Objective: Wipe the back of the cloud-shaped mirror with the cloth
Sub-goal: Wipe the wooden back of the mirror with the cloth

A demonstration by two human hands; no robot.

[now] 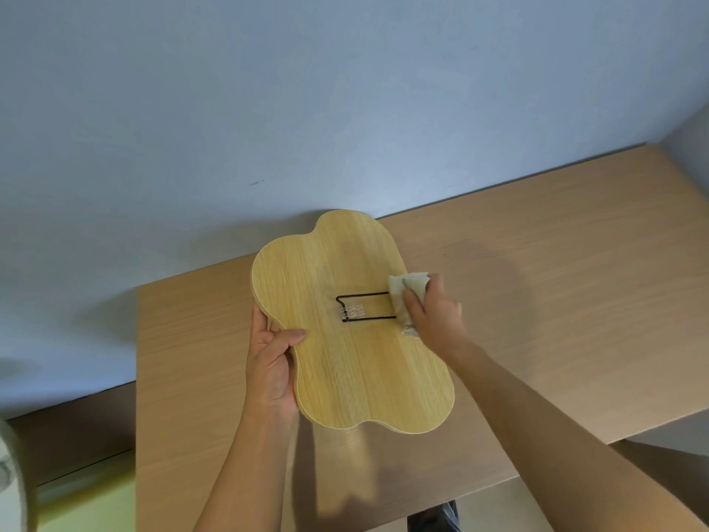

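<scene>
The cloud-shaped mirror (345, 355) is held above the table with its light wooden back facing me. A black wire stand (364, 308) lies folded flat against the back, near its middle. My left hand (270, 364) grips the mirror's left edge, thumb on the back. My right hand (431, 314) presses a small whitish cloth (406, 288) against the back at the right edge, over the right end of the wire stand. The mirror's glass side is hidden.
A light wooden table (537, 301) lies under the mirror and meets a pale blue wall (307, 109) behind. A lower wooden surface (76, 435) sits to the left, with a pale object (9, 478) at the left frame edge.
</scene>
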